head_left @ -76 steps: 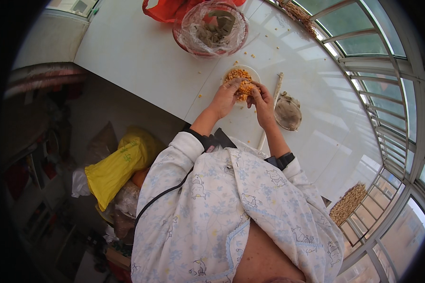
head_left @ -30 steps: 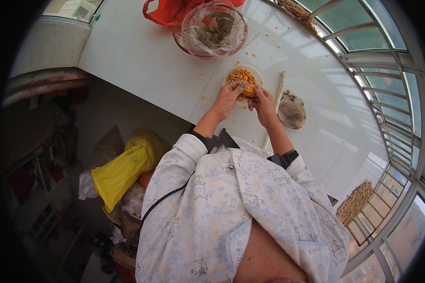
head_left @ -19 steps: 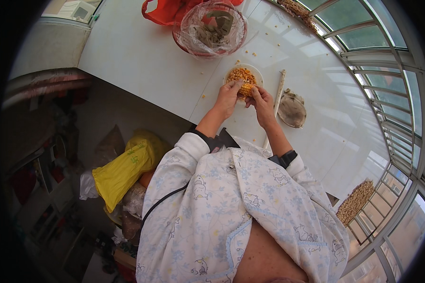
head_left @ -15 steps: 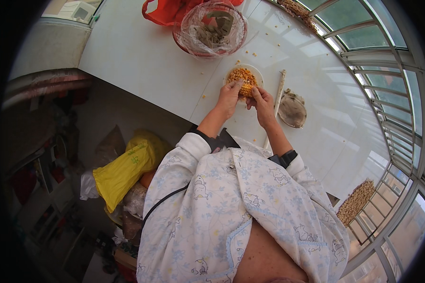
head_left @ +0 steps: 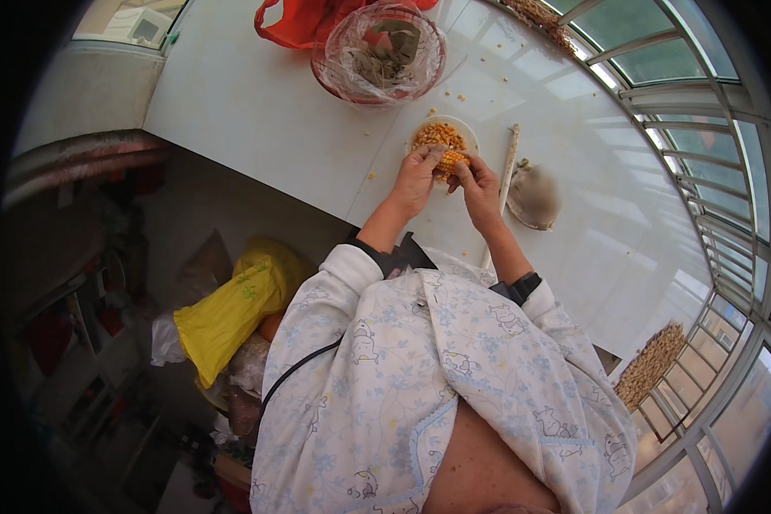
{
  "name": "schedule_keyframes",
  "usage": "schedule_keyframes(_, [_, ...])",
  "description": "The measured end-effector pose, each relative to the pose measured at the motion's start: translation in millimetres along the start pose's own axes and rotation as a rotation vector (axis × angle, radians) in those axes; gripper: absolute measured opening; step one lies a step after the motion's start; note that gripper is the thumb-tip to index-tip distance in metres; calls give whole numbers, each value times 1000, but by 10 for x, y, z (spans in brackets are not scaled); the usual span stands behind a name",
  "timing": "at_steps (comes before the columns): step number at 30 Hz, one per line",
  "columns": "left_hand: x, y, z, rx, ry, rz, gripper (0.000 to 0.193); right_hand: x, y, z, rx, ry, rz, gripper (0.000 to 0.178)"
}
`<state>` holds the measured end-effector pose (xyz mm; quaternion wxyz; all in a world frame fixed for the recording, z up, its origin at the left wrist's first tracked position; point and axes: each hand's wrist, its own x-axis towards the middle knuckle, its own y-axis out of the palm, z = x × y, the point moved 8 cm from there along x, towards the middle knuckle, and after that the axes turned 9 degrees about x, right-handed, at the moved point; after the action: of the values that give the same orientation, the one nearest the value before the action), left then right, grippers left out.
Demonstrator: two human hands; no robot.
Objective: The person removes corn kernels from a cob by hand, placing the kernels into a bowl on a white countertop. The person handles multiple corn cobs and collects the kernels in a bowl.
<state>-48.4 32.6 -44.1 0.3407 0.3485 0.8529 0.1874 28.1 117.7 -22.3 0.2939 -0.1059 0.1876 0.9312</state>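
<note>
Between my two hands is a piece of yellow corn cob (head_left: 451, 163), its rows of kernels showing on the upper side. My left hand (head_left: 417, 177) closes on its left end, thumb on top. With bent fingers, my right hand (head_left: 478, 184) grips the right end. Just beyond and under the cob stands a round, pale bowl (head_left: 474, 137) holding loose yellow-orange kernels (head_left: 438, 134). My fingers cover the bowl's near side. A long thin white stick (head_left: 509, 163) lies right of my right hand, beside a greyish-brown rounded object (head_left: 534, 199) whose kind I cannot make out.
At the far side stands a red basket (head_left: 441, 68) lined with clear plastic, beside a red plastic bag (head_left: 295, 24). Stray kernels dot the white tabletop (head_left: 257, 111). Windows with bars (head_left: 702, 154) border the right. A yellow bag (head_left: 231, 317) sits below the table's left edge.
Both hands keep their hold on the cob, and the fingers have shifted only slightly. The whole view has moved a little.
</note>
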Motion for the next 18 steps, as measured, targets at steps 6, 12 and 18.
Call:
schedule_keyframes(6, [54, -71, 74, 10, -27, -113, 25, -43, 65, 55, -115, -46, -14, 31])
schedule_keyframes(12, [12, 54, -5, 104, -3, -2, 21, 13, -10, 58, -6, -30, -75, 32])
schedule_keyframes(18, [50, 13, 61, 20, 13, -71, 17, -2, 15, 6, -142, -63, -100, 32])
